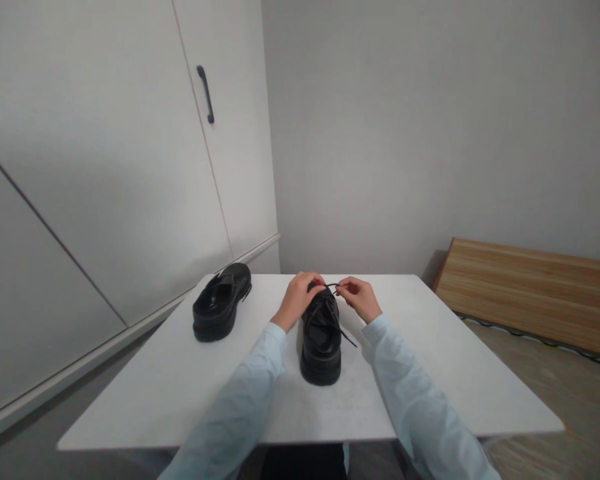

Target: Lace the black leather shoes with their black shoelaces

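Note:
A black chunky-soled shoe (321,341) stands in the middle of the white table (430,373), toe toward me. My left hand (300,296) rests on the shoe's far end and pinches a thin black lace (331,286). My right hand (359,295) pinches the same lace a little to the right, so it runs taut between the two hands. Another lace end trails off the shoe's right side onto the table. A second black shoe (220,301) stands apart at the table's far left, untouched.
White cupboard doors with a black handle (205,93) stand to the left. A grey wall is behind the table. A wooden board (525,287) lies low at the right, over a wood-pattern floor.

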The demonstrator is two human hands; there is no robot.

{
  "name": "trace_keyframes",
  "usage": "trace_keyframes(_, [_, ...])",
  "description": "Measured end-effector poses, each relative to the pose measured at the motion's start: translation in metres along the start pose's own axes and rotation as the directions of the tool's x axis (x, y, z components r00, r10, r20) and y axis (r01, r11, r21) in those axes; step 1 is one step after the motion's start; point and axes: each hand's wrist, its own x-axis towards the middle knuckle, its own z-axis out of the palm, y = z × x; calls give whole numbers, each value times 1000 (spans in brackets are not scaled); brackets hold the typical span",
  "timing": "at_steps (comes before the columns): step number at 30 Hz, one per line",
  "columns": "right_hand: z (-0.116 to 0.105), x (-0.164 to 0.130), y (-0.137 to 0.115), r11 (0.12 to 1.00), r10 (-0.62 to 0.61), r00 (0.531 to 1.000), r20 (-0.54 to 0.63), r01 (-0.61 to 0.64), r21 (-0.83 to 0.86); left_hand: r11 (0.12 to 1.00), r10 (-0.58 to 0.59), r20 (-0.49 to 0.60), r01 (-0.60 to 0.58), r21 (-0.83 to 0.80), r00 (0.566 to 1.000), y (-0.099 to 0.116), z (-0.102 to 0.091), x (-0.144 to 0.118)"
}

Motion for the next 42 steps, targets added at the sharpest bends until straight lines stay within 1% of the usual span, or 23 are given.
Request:
trace_keyframes(3, [-3,1,0,984,129,991,43,-133,121,1000,28,22,-28,-2,999,-1,-2,-1])
trace_keyframes(6, [-6,0,-1,959,225,972,71,-234,157,997,68,34,-69,33,997,0,-5,-3])
trace_keyframes(8, [-6,-1,-1,946,265,961,81,-275,170,995,79,55,-82,63,995,0,-7,-6])
trace_keyframes(12, [-5,-2,1,935,295,950,101,-309,176,992,59,108,-70,106,992,-3,-10,-9])
trace_keyframes(15, [-3,-2,4,934,299,946,128,-318,163,990,57,126,-72,119,990,-5,-10,-10])
trace_keyframes(18, [-1,-3,5,940,290,946,148,-310,142,984,72,148,-95,152,986,-7,-8,-9])
trace_keyframes(22, [0,-4,5,948,293,944,152,-307,79,964,81,206,-130,233,975,-5,-7,-9])
trace_keyframes(24, [0,-4,4,961,271,951,149,-277,19,952,82,228,-144,270,970,-2,-6,-9])
trace_keyframes(25, [0,-4,4,971,239,960,147,-238,-25,945,81,237,-150,289,968,-1,-6,-9])
trace_keyframes(28, [-1,-3,2,976,101,983,154,-68,-206,928,67,245,-151,341,967,2,-5,-9])
trace_keyframes(30, [-1,-3,2,945,29,986,162,25,-326,921,52,242,-140,362,969,3,-4,-9])
trace_keyframes(34, [-1,-5,1,853,-61,983,172,141,-503,919,27,248,-121,375,968,2,0,-9])
trace_keyframes(38, [-1,-8,-1,777,-128,972,199,223,-589,910,15,259,-120,397,966,2,4,-8])
trace_keyframes(42, [0,-10,-4,731,-136,965,226,252,-634,908,-5,257,-103,406,967,3,7,-9])
